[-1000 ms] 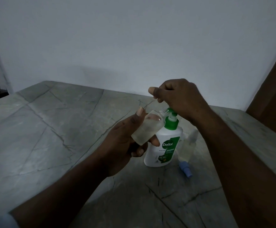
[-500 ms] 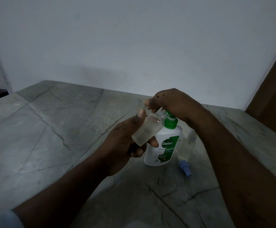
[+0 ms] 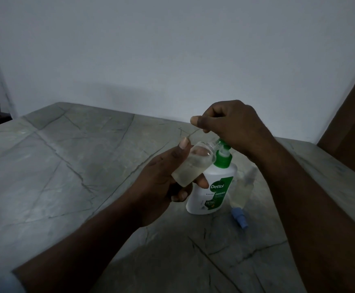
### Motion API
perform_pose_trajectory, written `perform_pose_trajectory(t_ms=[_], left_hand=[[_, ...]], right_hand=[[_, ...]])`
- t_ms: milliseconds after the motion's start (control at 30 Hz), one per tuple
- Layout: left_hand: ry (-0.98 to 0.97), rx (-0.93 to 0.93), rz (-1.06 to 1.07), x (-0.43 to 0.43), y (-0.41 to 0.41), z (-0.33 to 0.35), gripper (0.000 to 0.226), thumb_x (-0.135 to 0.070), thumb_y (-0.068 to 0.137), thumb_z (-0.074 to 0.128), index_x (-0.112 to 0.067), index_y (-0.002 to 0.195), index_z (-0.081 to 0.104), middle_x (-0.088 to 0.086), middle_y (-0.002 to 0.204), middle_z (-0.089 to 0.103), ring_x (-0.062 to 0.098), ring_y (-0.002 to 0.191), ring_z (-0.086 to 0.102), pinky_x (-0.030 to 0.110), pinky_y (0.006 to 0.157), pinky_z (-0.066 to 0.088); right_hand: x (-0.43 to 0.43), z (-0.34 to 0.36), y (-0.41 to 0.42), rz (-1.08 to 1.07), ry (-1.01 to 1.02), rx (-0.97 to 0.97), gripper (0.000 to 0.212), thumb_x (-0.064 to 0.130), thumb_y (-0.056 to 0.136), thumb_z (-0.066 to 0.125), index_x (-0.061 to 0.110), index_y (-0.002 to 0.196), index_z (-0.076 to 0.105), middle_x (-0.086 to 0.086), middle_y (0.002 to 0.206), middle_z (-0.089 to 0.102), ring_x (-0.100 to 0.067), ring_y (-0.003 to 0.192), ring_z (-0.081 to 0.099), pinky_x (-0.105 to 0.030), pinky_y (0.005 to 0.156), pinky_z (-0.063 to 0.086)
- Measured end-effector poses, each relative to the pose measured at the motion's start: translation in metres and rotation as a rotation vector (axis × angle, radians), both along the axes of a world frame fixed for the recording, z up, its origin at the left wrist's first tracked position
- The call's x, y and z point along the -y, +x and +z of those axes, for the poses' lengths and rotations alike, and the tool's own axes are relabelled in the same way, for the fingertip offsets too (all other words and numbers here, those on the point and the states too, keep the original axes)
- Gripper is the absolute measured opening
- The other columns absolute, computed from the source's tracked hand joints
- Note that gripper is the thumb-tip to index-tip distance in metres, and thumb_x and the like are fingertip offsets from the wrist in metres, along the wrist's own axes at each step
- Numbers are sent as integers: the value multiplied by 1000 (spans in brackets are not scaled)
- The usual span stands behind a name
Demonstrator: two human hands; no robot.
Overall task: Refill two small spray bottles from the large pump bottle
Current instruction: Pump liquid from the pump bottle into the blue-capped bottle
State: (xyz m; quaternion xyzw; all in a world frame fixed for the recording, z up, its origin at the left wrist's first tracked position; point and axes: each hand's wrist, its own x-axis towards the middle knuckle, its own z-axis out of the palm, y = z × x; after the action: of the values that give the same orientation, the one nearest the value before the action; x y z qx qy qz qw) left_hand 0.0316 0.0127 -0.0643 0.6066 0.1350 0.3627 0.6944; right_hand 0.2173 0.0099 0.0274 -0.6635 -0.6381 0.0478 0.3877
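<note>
The only readable writing is on the large white pump bottle (image 3: pixel 209 193) standing in front of me. Its green label carries the brand name "Dettol" in white letters on a dark green badge. Just below that, the word "ORIGINAL" runs in small white capitals. Lower on the label sits a figure that looks like "99.9%", though it is too small and dim for me to be sure. Other small print there is unreadable.

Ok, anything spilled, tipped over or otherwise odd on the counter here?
No spill shows. One oddity: a blue spray cap lies loose on its side on the stone counter, beside the second small bottle, which stands right of the pump bottle. The lighting is dim.
</note>
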Motion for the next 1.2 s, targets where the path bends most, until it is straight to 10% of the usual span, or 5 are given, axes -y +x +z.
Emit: perform_pose_trajectory(t_ms=[333, 800, 1200], left_hand=[[3, -46, 42, -2, -1, -4, 61, -62, 98, 42, -13, 128, 64, 13, 81, 68, 17, 54, 42, 27, 50, 31], [-13, -21, 16, 2, 0, 2, 63, -61, 94, 42, -13, 129, 63, 12, 81, 68, 14, 53, 44, 28, 50, 31], [-9, -41, 43, 0, -3, -3, 63, -61, 94, 44, -12, 125, 65, 14, 80, 68, 16, 54, 43, 29, 51, 29]], right_hand=[[-11, -8, 0, 45, -272, 5, 39, 61, 82, 71, 23, 88, 76, 3, 96, 76, -18, 93, 68, -40, 87, 55], [0, -1, -1, -26, 77, 73, 36, 60, 84, 71, 24, 78, 73, 10, 75, 72, -2, 65, 63, -17, 55, 40], [-8, -7, -4, 34, -242, -3, 37, 57, 87, 68, 21, 90, 77, 4, 94, 76, -16, 90, 67, -36, 83, 51]])
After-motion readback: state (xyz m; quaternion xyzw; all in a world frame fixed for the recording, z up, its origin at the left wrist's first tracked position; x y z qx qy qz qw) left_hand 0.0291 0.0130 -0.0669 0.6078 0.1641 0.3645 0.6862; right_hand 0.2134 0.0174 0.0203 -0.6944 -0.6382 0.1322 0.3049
